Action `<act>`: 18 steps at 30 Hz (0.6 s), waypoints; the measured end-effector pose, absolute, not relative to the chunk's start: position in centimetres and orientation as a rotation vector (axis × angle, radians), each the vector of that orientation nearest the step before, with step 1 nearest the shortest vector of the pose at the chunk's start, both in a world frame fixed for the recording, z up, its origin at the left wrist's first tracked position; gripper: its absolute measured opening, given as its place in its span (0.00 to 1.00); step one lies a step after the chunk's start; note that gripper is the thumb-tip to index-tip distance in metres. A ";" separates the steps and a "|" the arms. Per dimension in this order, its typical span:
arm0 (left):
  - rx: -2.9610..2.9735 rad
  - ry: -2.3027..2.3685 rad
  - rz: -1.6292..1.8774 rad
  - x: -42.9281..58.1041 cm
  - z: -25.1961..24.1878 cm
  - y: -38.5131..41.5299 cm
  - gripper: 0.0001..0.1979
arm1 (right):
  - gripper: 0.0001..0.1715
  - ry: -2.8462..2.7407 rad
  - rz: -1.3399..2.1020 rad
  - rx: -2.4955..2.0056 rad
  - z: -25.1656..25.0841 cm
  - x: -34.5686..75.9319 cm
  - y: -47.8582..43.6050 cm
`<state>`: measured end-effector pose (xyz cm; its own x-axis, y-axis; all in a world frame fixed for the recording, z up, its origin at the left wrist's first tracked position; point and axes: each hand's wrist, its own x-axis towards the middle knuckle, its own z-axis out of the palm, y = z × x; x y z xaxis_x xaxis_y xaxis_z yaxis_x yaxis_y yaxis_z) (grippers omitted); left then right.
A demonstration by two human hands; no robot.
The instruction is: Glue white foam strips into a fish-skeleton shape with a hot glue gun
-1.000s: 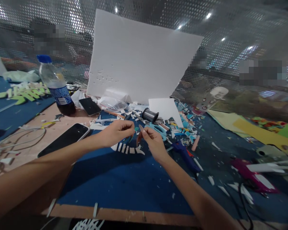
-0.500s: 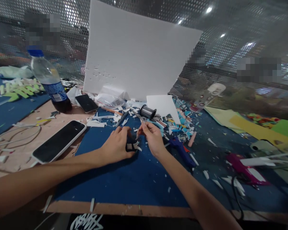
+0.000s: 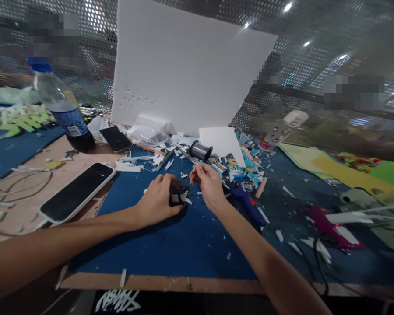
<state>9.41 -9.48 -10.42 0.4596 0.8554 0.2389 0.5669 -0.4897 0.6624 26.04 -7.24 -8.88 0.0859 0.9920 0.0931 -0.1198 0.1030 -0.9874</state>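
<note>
My left hand (image 3: 159, 197) rests on the blue mat (image 3: 170, 245), fingers curled over a small dark piece with white strips (image 3: 177, 197). Just to its right my right hand (image 3: 209, 186) is raised a little, thumb and fingers pinched on a thin small thing I cannot make out. A grey spool of wire (image 3: 201, 151) lies just beyond the hands among white and blue scraps (image 3: 246, 168).
A big white foam sheet (image 3: 184, 74) leans on the mesh screen behind. A phone (image 3: 77, 191) lies left of the mat, a second phone (image 3: 116, 138) and a water bottle (image 3: 61, 107) farther back. A blue glue gun (image 3: 248, 205) and a magenta one (image 3: 331, 225) lie right.
My left hand came down from the air onto the mat over the dark piece. My right hand shifted slightly and stays pinched. The view tilted a little.
</note>
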 end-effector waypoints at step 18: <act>2.235 1.217 0.765 9.4 -10.4 -9.6 0.23 | 0.20 -1.088 1.025 -1.148 -9.5 27.1 -6.4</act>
